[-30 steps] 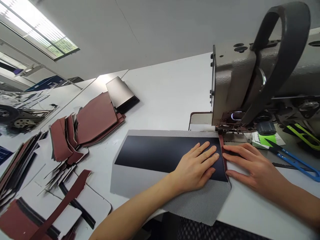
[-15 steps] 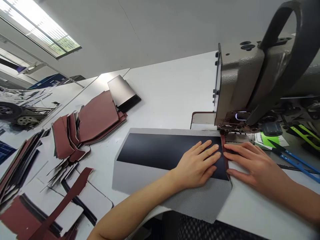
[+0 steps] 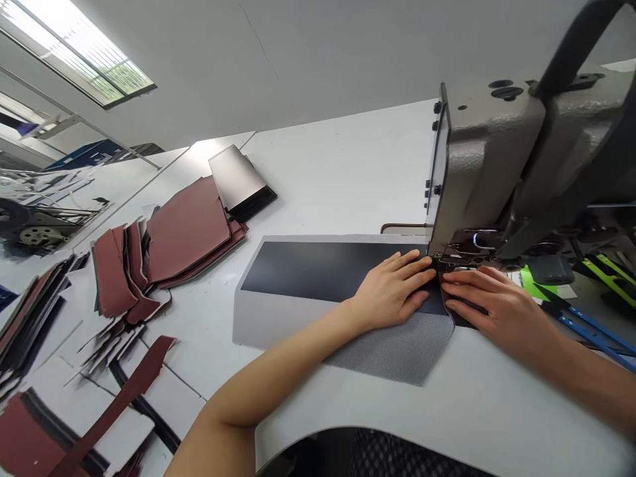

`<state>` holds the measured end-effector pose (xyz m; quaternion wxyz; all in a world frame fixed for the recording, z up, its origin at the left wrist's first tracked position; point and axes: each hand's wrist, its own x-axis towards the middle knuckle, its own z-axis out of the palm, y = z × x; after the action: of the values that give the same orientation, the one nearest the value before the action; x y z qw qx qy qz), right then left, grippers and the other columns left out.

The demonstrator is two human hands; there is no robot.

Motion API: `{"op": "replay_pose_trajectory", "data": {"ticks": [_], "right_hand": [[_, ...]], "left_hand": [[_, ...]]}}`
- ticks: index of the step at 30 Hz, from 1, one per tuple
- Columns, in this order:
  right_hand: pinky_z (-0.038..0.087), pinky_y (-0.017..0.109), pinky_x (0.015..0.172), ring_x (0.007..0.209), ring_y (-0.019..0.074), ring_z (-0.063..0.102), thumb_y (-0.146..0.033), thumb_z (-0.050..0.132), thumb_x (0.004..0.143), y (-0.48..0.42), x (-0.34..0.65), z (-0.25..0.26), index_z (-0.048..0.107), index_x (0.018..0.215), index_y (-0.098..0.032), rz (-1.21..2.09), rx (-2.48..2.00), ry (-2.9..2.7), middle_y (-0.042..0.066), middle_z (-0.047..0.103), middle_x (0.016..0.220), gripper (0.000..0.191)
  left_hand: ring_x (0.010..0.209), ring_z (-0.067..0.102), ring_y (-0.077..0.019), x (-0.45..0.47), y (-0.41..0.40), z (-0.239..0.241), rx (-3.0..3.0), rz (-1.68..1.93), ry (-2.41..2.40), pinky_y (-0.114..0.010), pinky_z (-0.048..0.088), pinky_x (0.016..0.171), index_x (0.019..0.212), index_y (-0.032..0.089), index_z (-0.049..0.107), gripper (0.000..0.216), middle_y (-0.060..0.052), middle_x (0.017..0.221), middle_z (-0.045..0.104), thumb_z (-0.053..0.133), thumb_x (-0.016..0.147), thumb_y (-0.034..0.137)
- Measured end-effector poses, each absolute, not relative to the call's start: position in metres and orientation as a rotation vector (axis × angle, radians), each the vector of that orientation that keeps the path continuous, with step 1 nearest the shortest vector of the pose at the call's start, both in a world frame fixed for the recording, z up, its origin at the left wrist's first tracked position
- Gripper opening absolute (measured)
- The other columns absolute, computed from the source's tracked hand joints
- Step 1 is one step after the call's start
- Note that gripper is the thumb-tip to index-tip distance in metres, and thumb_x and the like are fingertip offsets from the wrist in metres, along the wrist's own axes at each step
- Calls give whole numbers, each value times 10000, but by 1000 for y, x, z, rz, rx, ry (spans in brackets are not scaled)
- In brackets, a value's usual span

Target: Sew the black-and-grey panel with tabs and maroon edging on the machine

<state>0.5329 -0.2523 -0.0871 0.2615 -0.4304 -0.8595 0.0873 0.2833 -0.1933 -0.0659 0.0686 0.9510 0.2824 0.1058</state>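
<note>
- far left, on the white work table point(image 3: 318, 165): loose, overlapping stacks of maroon leatherette panels point(image 3: 189, 222), with a long, narrow maroon strip point(image 3: 115, 404) lying nearer the person.
- upper left of centre: a small stack of silver-grey and black rectangular panels point(image 3: 237, 177), lying apart from the maroon stacks.
- centre: a grey mesh-backed fabric panel point(image 3: 392, 348) lying flat on the table, carrying a smooth dark navy panel point(image 3: 308, 268); the right end reaches the machine's needle area.
- left hand point(image 3: 395, 290): open and flat, fingers slightly spread, pressing on the navy panel just left of the presser foot; not gripping.
- right hand point(image 3: 489, 298): open and flat, fingers close together, pressing the right end of the panels just beside the presser foot; not gripping.
- right: grey cast-metal industrial sewing machine head point(image 3: 489, 159), with its steel presser foot point(image 3: 460, 255) between the hands.
- far right: blue-handled thread snips point(image 3: 591, 331) beside a lime-yellow tool point(image 3: 609, 278).
</note>
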Motion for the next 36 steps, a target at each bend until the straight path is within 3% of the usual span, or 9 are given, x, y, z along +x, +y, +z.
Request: {"op": "replay_pose_trajectory", "data": {"ticks": [6,10,13,17,19,22,25,31,36], "right_hand": [[557,389,928,986,215,696,-326,565,1019,-255,531,-88,762,1009,-271,365,-1204,-2203,6,737,1102,204],[544,354,928,1030,187,678,-291,566,1021,-261,535,-84,750,1062,-299,413,-1145,-2231,-22,716,1158,188],[514,415,952,1098,224,639,-183,472,1027,-269,533,-81,712,1185,-274,280,-1118,-2322,13,682,1234,301],[504,452,839,1015,284,605,-102,445,992,-282,526,-80,670,1238,-127,-50,-1128,-2407,125,679,1161,334],[505,432,863,1034,270,593,-97,448,996,-286,526,-80,648,1259,-126,14,-1119,-2375,123,675,1182,332],[486,380,954,1117,217,572,-129,461,1022,-286,534,-81,628,1266,-227,236,-1129,-2253,39,666,1253,311],[428,417,989,1196,234,535,-187,435,1055,-289,541,-84,592,1320,-270,151,-1234,-2261,-2,643,1327,318],[353,468,1021,1257,270,505,-231,398,1078,-299,531,-86,548,1394,-218,-41,-1236,-2382,14,629,1379,350],[406,454,975,1134,253,583,-150,441,1025,-289,524,-77,611,1311,-174,-73,-1160,-2392,47,682,1272,333]], "left_hand": [[1324,548,-269,290,-182,-67,2918,387,833,-439,477,1119,1226,178,678,341,-99,1392,639,464,1048,376],[1144,617,-219,290,-190,-70,2926,459,850,-366,544,958,1090,202,717,322,-85,1224,703,435,1066,355],[1165,584,-210,289,-198,-70,2925,458,839,-347,526,985,1218,232,690,304,-66,1253,681,435,1055,259],[1216,509,-254,292,-205,-65,2980,293,821,-441,480,1022,1452,395,529,531,-38,1327,625,455,1002,121],[1271,467,-273,293,-206,-63,2986,219,818,-471,457,1046,1444,405,537,542,-40,1378,594,465,995,111],[1314,451,-273,292,-205,-64,2979,237,786,-468,449,1069,1416,392,570,509,-31,1403,591,459,1006,113],[1329,477,-257,290,-202,-68,2950,344,737,-437,464,1085,1357,362,627,453,-10,1369,632,454,1016,120],[1337,531,-229,287,-202,-75,2901,483,699,-399,489,1113,1297,290,671,395,-2,1324,683,472,1005,113],[1320,542,-221,288,-204,-75,2861,510,727,-390,493,1119,1323,264,649,433,4,1297,700,477,974,75]]}}
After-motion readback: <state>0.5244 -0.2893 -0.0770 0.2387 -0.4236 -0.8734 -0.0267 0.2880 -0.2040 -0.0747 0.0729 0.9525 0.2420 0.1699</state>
